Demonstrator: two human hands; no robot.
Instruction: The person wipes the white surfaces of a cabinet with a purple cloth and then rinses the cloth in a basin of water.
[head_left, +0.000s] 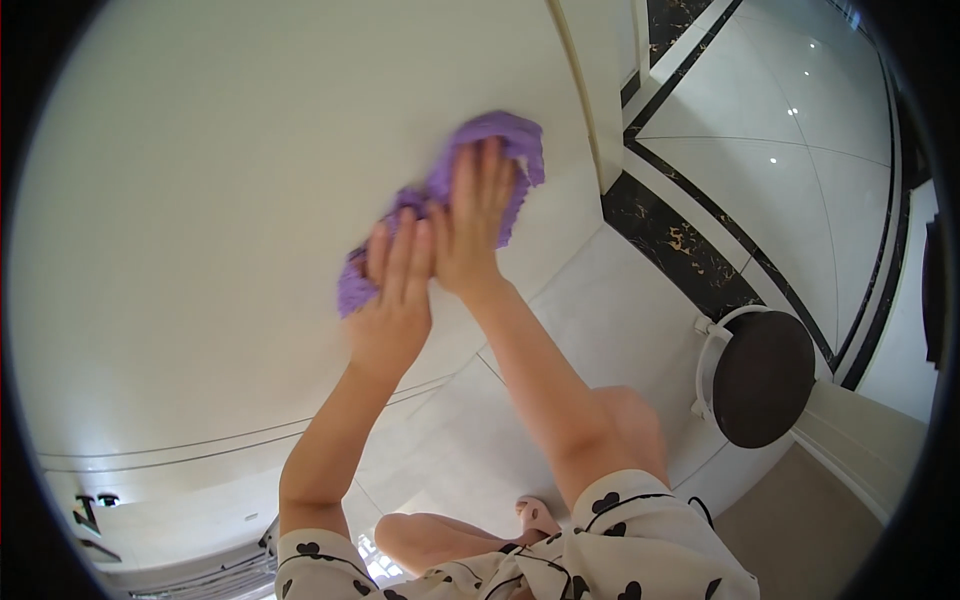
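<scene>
A crumpled purple cloth [500,128] lies against a large smooth white panel [230,200], which looks like a wall or door. My left hand [395,290] presses on the lower left part of the cloth with its fingers stretched out. Up and to the right, my right hand [473,225] lies flat on the same cloth, fingers extended and a little blurred. Both hands sit close together, nearly touching. Folds of the cloth stick out around the fingertips, and its middle is partly hidden under the hands.
To the right stands a round stool [765,378] with a dark seat and white frame. A black marbled strip [680,245] borders glossy white floor tiles [740,120]. Pale grey tiles [590,310] lie below the panel. My slippered foot [538,515] shows at the bottom.
</scene>
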